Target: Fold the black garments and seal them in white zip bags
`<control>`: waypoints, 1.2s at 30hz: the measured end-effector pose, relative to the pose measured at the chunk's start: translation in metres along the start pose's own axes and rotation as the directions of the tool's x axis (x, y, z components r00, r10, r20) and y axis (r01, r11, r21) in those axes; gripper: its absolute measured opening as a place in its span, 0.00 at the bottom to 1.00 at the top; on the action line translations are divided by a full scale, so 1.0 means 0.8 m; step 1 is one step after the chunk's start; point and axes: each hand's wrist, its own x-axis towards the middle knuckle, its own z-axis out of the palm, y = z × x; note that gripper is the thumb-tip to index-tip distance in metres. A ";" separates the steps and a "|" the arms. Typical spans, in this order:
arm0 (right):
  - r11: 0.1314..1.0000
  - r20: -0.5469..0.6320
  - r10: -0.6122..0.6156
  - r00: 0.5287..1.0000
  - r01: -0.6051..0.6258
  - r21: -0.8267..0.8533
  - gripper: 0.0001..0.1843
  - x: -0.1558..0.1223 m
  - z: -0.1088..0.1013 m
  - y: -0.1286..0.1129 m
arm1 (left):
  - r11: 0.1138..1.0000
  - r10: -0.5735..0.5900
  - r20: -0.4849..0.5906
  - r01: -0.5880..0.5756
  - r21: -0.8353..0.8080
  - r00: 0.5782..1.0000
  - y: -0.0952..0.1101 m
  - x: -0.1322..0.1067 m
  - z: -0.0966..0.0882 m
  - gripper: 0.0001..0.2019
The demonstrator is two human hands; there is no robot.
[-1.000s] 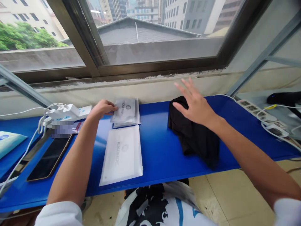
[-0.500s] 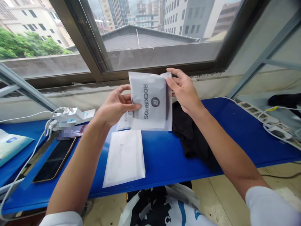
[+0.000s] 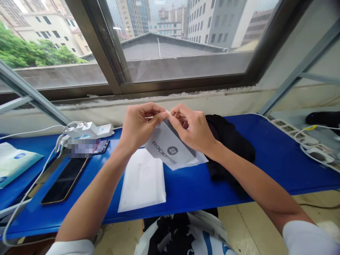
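A grey plastic pouch (image 3: 171, 150) printed with a brand name hangs tilted above the blue table (image 3: 278, 159). My left hand (image 3: 139, 125) and my right hand (image 3: 192, 127) both pinch its upper edge, fingertips nearly touching. Under it lies a flat white pouch (image 3: 142, 180) on the table. A crumpled black cloth (image 3: 230, 145) sits just right of my right hand.
At the left lie a dark phone (image 3: 65, 177), a white power strip with plugged chargers (image 3: 87, 130), white cables and a light blue packet (image 3: 13, 163). Another power strip (image 3: 292, 131) lies at the far right. A window frame (image 3: 159, 85) runs behind the table.
My left hand lifted the grey pouch off the stack; my right hand left the black cloth and joined it. Both hands then lowered the pouch, tilted it and pinched its top edge.
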 end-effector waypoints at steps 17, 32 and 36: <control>0.998 0.247 0.055 0.968 -0.055 -0.008 0.15 0.009 -0.052 -0.005 | 0.993 -0.058 -0.432 0.006 -0.121 0.900 -0.071 0.037 -0.033 0.10; 1.000 0.457 -0.013 0.890 0.007 0.015 0.13 0.002 -0.034 -0.009 | 0.955 0.295 -0.177 -0.284 0.087 0.939 -0.020 0.007 -0.018 0.15; 0.981 0.467 0.016 0.884 -0.104 0.164 0.12 0.009 -0.042 -0.009 | 0.926 0.325 -0.062 -0.304 0.225 0.944 -0.020 0.002 -0.017 0.15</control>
